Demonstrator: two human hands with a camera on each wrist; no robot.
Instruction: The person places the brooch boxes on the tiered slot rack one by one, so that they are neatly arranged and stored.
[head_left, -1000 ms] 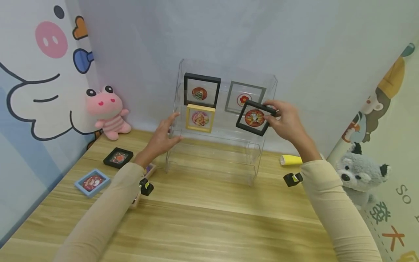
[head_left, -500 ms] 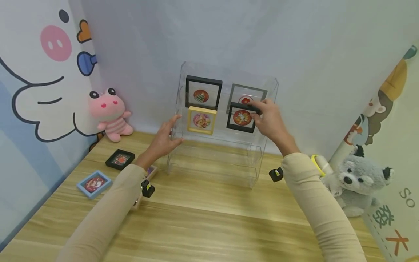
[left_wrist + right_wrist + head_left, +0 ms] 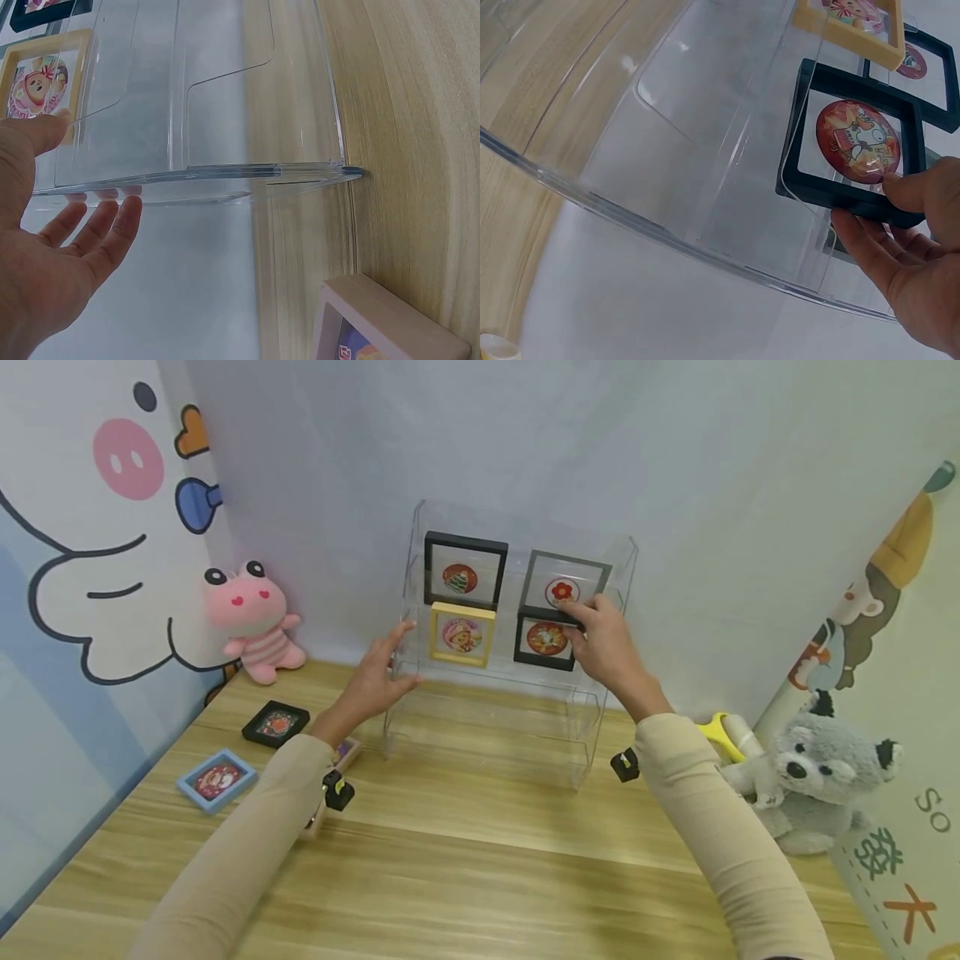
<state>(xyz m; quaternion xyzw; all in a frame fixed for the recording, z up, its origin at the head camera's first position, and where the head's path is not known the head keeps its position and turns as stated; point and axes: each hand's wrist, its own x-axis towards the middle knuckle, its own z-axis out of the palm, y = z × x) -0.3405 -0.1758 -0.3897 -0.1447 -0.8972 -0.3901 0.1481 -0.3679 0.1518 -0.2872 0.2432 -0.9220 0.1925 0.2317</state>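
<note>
A clear acrylic display rack (image 3: pixel 495 739) stands on the table with several frames on its tiers. My left hand (image 3: pixel 369 681) steadies its left side. In the left wrist view the thumb is inside the side panel (image 3: pixel 225 174) and the fingers are at its outer face. My right hand (image 3: pixel 611 647) pinches a black picture frame (image 3: pixel 859 142) by one side, thumb in front, fingers along the edge and behind. This frame, with a round red picture, sits upright on the lower tier, right of a yellow frame (image 3: pixel 462 658) and overlapping a grey frame (image 3: pixel 567 557) above.
Another black frame (image 3: pixel 467 539) stands on the top tier. A black frame (image 3: pixel 275 724), a blue frame (image 3: pixel 217 781) and a pinkish frame (image 3: pixel 390 319) lie at the left. Plush toys, a pink one (image 3: pixel 258 618) and a grey dog (image 3: pixel 817 768), flank the rack. A yellow object (image 3: pixel 720 735) is beside the dog.
The black frame in my right hand has gone left and slightly down, from tilted in the air to upright on the lower tier. My left hand has stayed at the rack's side.
</note>
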